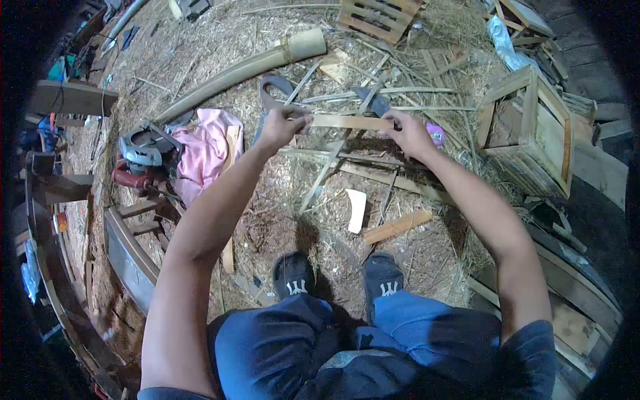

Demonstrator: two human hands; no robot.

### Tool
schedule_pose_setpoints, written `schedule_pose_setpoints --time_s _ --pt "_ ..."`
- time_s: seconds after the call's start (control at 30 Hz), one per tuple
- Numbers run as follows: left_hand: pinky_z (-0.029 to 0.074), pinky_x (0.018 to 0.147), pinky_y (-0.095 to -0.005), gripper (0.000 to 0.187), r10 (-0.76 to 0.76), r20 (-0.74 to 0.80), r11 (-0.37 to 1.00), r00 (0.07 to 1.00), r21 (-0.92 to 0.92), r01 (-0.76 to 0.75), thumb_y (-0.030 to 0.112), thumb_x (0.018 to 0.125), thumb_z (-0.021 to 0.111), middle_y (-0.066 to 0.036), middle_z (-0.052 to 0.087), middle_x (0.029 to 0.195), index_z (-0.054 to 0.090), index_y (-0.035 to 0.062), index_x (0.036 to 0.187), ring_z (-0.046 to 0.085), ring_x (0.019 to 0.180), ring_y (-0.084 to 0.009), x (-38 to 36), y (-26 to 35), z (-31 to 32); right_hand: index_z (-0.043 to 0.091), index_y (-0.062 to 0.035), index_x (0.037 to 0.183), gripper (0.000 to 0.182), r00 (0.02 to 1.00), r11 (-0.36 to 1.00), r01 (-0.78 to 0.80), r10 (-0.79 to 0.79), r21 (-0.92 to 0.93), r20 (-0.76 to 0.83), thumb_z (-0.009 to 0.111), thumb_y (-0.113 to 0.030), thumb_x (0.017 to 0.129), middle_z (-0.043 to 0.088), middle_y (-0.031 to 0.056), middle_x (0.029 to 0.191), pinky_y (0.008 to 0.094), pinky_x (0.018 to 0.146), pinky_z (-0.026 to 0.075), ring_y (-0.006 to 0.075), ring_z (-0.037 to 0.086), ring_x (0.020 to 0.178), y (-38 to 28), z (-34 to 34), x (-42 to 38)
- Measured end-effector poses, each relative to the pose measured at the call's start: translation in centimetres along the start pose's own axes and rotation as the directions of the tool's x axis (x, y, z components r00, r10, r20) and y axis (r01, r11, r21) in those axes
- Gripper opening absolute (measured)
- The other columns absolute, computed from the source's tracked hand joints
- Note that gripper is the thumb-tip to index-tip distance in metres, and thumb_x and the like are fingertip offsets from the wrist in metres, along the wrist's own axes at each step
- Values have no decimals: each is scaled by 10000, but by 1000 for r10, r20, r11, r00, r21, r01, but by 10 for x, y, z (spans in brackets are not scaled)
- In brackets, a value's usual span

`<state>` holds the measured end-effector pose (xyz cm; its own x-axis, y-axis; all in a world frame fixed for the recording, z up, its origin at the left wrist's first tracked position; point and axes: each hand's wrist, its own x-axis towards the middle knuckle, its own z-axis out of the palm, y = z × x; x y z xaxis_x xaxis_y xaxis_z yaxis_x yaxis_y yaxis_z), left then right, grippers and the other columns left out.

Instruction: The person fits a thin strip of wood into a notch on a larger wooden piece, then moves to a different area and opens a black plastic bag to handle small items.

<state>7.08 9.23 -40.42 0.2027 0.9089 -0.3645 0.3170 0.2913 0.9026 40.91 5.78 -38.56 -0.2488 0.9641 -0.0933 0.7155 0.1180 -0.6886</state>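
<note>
A short, flat wooden strip (pixel 352 122) stretches level between my two hands, above the littered ground. My left hand (pixel 283 127) pinches its left end, and my right hand (pixel 408 135) has its fingers closed on the right end. Just beyond my left hand lies a dark curved piece (pixel 275 88) like a handle. A purple object (pixel 435 134) is close to my right hand on the ground. Below the strip, thin slats (pixel 328 170) lie crossed over one another. Nearer my feet are a white curved piece (pixel 357 211) and a flat wooden offcut (pixel 398 227).
At left, a pink cloth (pixel 208 150) lies beside a grey power tool (pixel 141 148) and a red tool (pixel 130 177). A long bamboo pole (pixel 233 83) curves across the back. Wooden frames (pixel 527 133) stand at right. Straw and shavings cover the ground around my sandals (pixel 293 275).
</note>
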Motion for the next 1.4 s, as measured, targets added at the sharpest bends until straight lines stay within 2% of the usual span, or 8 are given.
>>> schedule_pose_setpoints --time_s 0.13,0.27,0.43,0.6,0.8,0.87,1.07,1.4 --pt "556 632 -283 323 -2 -50 995 999 -104 -3 133 951 744 -96 740 949 677 -55 1205 677 747 -132 7 -21 4 682 -30 1106 342 996 1000 -5 6 11 -93 820 -157 821 728 223 982 427 845 530 363 709 953 26 -2 2" --pt "503 576 -287 287 28 -2 988 1000 149 -27 241 936 769 -86 730 829 748 -22 1049 634 647 -105 -7 -24 19 625 -8 1018 220 979 892 -180 204 414 -13 785 -46 872 724 104 871 282 544 521 101 657 621 52 -7 -8" --pt "584 767 -389 435 166 199 797 966 549 -250 468 801 853 -138 769 861 800 58 934 743 790 -275 -15 -13 46 568 11 1058 237 938 699 -279 347 659 29 746 1 902 699 130 896 301 588 612 178 712 693 64 -26 -25" --pt "575 787 -387 317 11 290 775 957 603 -192 368 851 831 -112 782 933 797 60 918 739 828 -275 -10 -12 55 561 -3 1053 207 862 533 -362 503 765 57 727 -34 933 693 144 935 330 621 634 219 728 747 51 -31 -43" --pt "538 642 -366 287 -10 69 878 998 478 -25 309 958 733 -81 739 830 766 25 935 668 688 -189 -17 1 32 568 -19 1048 173 856 365 -339 502 867 123 680 -137 989 682 139 937 362 703 633 236 722 782 28 -46 -46" --pt "475 553 -311 276 -57 129 998 990 -27 61 278 1014 665 -51 654 734 719 9 985 570 604 -128 -15 -9 19 588 -12 1107 188 866 296 -303 483 906 132 669 -140 995 679 131 951 356 724 627 228 713 805 23 -48 -44" --pt "356 524 -262 287 31 -64 993 997 -114 -38 301 993 704 7 618 701 710 15 970 472 572 -78 -53 48 -3 571 19 1289 319 935 495 -315 306 810 177 631 -141 1019 696 125 1012 315 709 598 198 692 836 -1 -64 -41" --pt "563 728 -314 320 67 -114 904 991 -413 -109 281 1025 655 -88 747 1080 635 53 1248 712 876 -185 -54 47 -26 643 44 1133 182 979 791 -198 129 578 160 665 -59 985 682 87 870 305 596 594 141 670 722 -58 -71 -47"
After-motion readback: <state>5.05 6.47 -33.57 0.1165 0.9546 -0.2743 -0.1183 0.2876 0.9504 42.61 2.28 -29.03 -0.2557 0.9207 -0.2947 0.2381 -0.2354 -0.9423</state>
